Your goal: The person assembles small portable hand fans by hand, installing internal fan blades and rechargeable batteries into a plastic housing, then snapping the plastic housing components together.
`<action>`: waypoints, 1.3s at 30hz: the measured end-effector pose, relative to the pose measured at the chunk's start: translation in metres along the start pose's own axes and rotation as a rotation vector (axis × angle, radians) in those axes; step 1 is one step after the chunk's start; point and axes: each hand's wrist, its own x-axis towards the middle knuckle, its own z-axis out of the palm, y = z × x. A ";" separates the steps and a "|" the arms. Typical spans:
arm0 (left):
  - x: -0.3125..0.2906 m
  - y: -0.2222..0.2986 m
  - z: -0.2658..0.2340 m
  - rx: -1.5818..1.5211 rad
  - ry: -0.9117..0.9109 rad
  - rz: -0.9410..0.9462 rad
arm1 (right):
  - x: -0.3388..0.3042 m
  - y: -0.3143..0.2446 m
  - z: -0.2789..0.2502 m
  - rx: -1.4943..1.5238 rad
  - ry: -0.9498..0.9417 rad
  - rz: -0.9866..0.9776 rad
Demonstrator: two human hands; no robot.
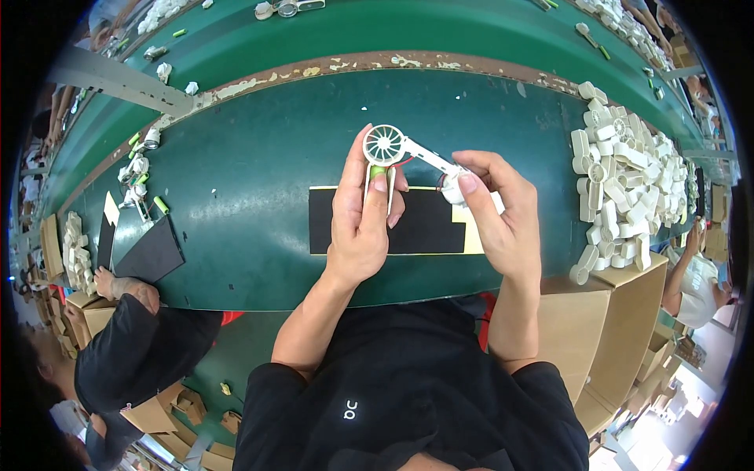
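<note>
Above the bench, both my hands hold a small white fan unit [424, 153] with a round spoked grille and a narrow arm. My left hand [357, 224] is closed on the grille end, its thumb pressed against a green cylindrical cell [378, 172] under the grille. A thin red wire shows between the cell and the arm. With thumb and fingers, my right hand [506, 208] grips the rounded white part at the arm's other end; the fingers hide some of it. Beneath the hands lies a black mat [424, 228] with yellow edges.
A heap of white plastic housings [620, 180] covers the bench's right end, above an open cardboard box [620, 337]. Fan parts and green cells [161, 205] lie at left, near a co-worker's arm [129, 290]. A raised, chipped ledge [314, 69] separates the bench from a green conveyor belt [408, 35].
</note>
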 end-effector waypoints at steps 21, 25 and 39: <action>-0.013 0.008 0.010 -0.244 -0.084 -0.246 | 0.021 0.006 0.007 -0.030 -0.141 -0.351; -0.015 0.007 0.008 -0.246 -0.105 -0.253 | 0.021 0.003 0.007 -0.022 -0.149 -0.342; -0.017 0.008 -0.001 -0.019 -0.191 -0.184 | 0.023 0.006 0.001 -0.005 -0.231 -0.396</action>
